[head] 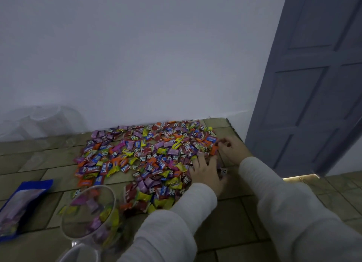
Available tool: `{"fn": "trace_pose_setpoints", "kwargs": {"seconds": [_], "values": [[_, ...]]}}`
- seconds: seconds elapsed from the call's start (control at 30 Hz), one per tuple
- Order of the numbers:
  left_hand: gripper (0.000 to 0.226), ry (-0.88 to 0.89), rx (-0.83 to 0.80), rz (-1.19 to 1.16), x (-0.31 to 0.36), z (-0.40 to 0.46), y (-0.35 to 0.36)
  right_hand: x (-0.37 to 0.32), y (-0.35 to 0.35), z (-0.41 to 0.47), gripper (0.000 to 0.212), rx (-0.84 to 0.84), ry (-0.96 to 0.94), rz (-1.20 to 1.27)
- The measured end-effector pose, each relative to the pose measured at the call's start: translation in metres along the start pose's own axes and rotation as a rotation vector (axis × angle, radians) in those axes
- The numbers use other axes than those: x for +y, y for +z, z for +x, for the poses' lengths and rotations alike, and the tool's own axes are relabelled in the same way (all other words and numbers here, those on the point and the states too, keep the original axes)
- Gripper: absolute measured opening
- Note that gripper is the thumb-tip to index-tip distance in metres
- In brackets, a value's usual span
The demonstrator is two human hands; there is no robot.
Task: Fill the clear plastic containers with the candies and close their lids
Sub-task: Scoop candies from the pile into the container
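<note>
A wide heap of wrapped candies [145,156] in pink, yellow, orange, blue and red covers the tiled floor by the wall. A clear plastic container [90,212] stands open at the lower left, partly filled with candies. My left hand [205,171] lies flat on the right edge of the heap, fingers spread over the wrappers. My right hand [231,146] is at the heap's far right edge, fingers curled and pinching at an orange candy [214,150]. Both arms wear pale long sleeves.
A blue candy bag [23,205] lies on the floor at the left. More clear containers [41,122] stand blurred against the white wall at the far left. A grey panelled door [305,81] stands at the right, close to my right hand.
</note>
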State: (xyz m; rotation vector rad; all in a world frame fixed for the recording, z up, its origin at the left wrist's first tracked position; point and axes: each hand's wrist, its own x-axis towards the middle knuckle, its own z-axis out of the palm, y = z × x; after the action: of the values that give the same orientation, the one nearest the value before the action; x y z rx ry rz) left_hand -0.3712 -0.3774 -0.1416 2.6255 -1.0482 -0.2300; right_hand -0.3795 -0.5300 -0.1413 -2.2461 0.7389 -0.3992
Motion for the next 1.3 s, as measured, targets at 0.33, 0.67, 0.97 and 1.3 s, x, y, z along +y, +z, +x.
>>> {"fn": "trace_pose_setpoints", "kwargs": {"seconds": [0.33,0.67,0.97,1.3], "values": [[0.066,-0.034,-0.086,0.123,0.011,0.042,0.031,0.018,0.024,0.057,0.065,-0.085,-0.078,-0.430],[0.063,-0.232,-0.115,0.171,-0.002,0.070,0.023,0.018,0.055,0.108,0.075,-0.290,-0.155,-0.514],[0.040,-0.204,-0.030,0.154,-0.008,0.080,0.016,0.020,0.060,0.104,0.045,-0.067,-0.250,-0.374],[0.047,-0.237,-0.137,0.018,-0.020,0.081,-0.003,-0.008,0.068,0.088,0.035,-0.092,-0.278,-0.394]]}}
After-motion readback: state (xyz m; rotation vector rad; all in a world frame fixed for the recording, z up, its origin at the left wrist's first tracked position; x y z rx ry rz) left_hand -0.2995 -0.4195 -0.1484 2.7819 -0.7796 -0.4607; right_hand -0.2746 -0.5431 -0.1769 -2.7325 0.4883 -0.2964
